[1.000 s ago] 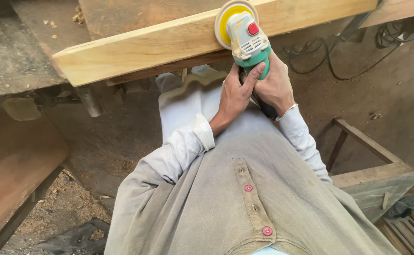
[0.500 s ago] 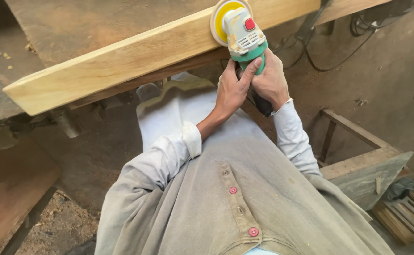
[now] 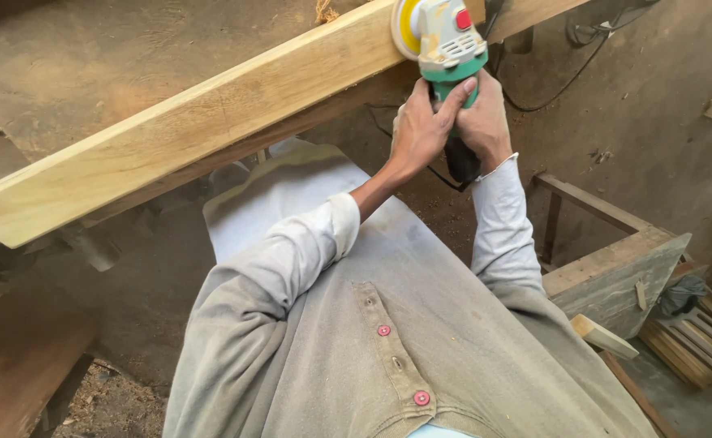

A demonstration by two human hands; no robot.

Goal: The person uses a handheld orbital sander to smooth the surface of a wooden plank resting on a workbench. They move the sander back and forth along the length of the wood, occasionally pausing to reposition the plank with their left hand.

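One green-white sander point(image 3: 451, 42), yellow disc.

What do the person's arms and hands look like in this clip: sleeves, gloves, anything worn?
Both hands are bare, no gloves: left hand, right hand. Both arms wear long pale grey sleeves with lighter, whitish cuffs; the left cuff is pushed up the forearm, the right cuff sits at the wrist.

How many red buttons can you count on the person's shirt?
2: one red button higher on the placket, another near the bottom edge. Further ones may be hidden below the picture.
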